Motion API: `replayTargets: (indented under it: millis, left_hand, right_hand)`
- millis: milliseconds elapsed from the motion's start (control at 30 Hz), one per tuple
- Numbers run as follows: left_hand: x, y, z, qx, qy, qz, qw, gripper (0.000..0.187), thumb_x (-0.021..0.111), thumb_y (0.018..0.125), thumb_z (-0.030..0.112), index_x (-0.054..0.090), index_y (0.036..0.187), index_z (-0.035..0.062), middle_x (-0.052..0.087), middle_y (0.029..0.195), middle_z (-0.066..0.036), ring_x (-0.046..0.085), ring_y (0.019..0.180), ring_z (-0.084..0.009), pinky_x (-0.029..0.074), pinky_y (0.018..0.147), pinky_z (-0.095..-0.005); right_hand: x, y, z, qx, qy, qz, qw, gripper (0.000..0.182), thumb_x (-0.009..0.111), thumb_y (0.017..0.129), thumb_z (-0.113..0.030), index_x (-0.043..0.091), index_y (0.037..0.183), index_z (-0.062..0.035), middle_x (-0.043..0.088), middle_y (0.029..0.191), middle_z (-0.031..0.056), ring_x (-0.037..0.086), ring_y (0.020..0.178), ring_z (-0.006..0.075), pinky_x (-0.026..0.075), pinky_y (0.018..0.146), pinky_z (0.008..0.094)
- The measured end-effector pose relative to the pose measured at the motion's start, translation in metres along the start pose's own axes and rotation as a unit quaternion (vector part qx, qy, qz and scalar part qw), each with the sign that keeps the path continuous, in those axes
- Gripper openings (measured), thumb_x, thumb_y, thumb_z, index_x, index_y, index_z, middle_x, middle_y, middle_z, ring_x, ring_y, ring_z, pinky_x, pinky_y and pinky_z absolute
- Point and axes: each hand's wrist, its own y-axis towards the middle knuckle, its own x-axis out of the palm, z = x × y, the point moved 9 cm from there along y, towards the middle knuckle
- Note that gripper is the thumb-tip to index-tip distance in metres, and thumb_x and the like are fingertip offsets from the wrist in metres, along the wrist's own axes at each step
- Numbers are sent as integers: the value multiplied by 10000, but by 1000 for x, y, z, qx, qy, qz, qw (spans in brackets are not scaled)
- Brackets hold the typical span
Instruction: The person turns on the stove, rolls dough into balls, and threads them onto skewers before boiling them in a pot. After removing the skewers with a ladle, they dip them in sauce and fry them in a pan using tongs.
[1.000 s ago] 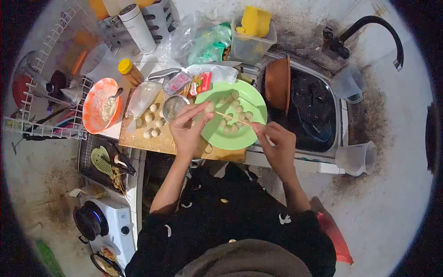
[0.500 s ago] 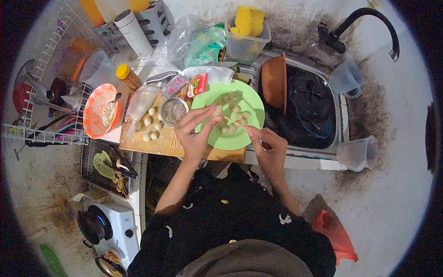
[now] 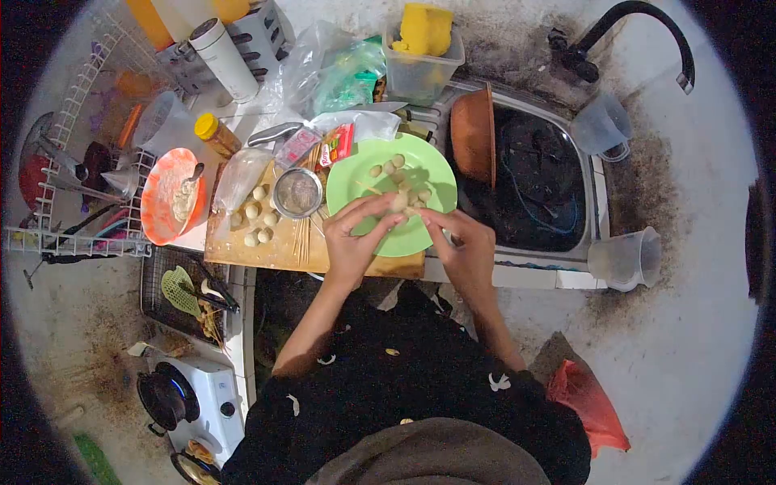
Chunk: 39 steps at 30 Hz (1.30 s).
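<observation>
Over the near part of a green plate (image 3: pixel 352 166), my left hand (image 3: pixel 357 236) pinches a pale dough ball (image 3: pixel 400 201). Close beside it on the right, my right hand (image 3: pixel 463 245) has its fingertips closed on a thin wooden skewer (image 3: pixel 368 187), which runs past the ball toward the upper left. Several dough balls (image 3: pixel 390 167) rest on the plate. More balls (image 3: pixel 252 211) lie on the wooden board (image 3: pixel 242 254) to the left, near a round metal strainer (image 3: pixel 297 192) and a bundle of loose skewers (image 3: pixel 301 241).
An orange bowl of batter (image 3: pixel 153 198) and a yellow-capped jar (image 3: pixel 217 134) stand left. Right are a sink (image 3: pixel 541 178) with a brown pan (image 3: pixel 473 133), a black faucet (image 3: pixel 626 12) and clear jugs (image 3: pixel 626 259). A stove (image 3: pixel 212 396) with a lit burner is at lower left.
My hands have come closer together over the plate. The skewer now shows beyond the ball on its upper left side. The whole view has shifted slightly.
</observation>
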Motion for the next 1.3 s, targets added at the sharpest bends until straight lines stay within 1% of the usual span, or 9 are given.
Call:
replayTargets:
  millis: [133,233,300,333,533,833,1000,1200,1300]
  left_hand:
    - [-29,-4,-16,-71,-92,72,991,311,685,655,-23,629,958,18,631,885,-96,593,757,-150,466,714,-257]
    - [-28,-5,-10,32,252,-80,964,314,698,656,80,622,960,81,623,861,-67,571,767,-194,413,725,-336]
    - [-18,-5,-7,54,274,-121,952,312,697,661,126,623,963,96,619,858,-56,561,783,-203,386,754,-342]
    - [-7,-6,-5,80,297,-163,938,314,695,666,172,623,965,110,616,855,-45,552,799,-211,359,784,-347]
    - [22,-6,-12,95,352,-183,913,292,666,688,265,630,946,134,592,897,-17,513,858,-202,316,788,-352]
    - [31,-2,-19,90,380,-213,896,212,666,679,281,655,844,149,579,861,14,493,823,-184,308,735,-345]
    - [35,-3,-24,91,375,-222,896,189,653,689,292,668,813,150,587,837,15,499,812,-188,300,724,-355]
    - [36,-5,-23,95,390,-221,889,227,651,692,313,665,850,150,583,883,9,503,845,-193,290,729,-377]
    - [25,-3,-13,81,346,-178,918,260,663,684,315,658,881,146,573,923,-3,499,871,-193,281,750,-386]
  right_hand:
    - [-21,12,15,-39,-109,-28,993,117,594,758,-166,665,843,-127,607,719,70,595,612,243,456,534,334]
    - [-22,13,9,-43,-234,-132,962,150,563,773,-234,663,832,-140,602,720,51,598,630,256,471,551,358]
    - [-18,10,6,-74,-338,-179,921,166,543,777,-248,667,836,-155,594,699,44,602,629,248,476,550,369]
    - [-20,11,1,-78,-338,-182,920,166,543,777,-248,667,836,-155,594,699,44,602,629,248,476,550,369]
    - [-16,16,-10,-132,-378,-198,895,155,536,763,-204,669,833,-167,597,696,51,612,634,232,488,552,366]
    - [-3,18,-11,-136,-411,-222,873,150,531,732,-152,664,800,-142,598,685,79,617,620,242,488,535,364]
    - [9,15,-21,-204,-422,-212,857,88,547,688,-121,625,683,-82,590,648,89,616,598,239,478,503,355]
    - [28,17,-26,-252,-448,-218,830,91,549,685,-130,611,657,-69,592,641,95,614,580,227,472,490,348]
    - [17,25,-5,-177,-442,-223,851,111,549,710,-143,644,725,-86,596,650,92,616,602,230,476,509,359]
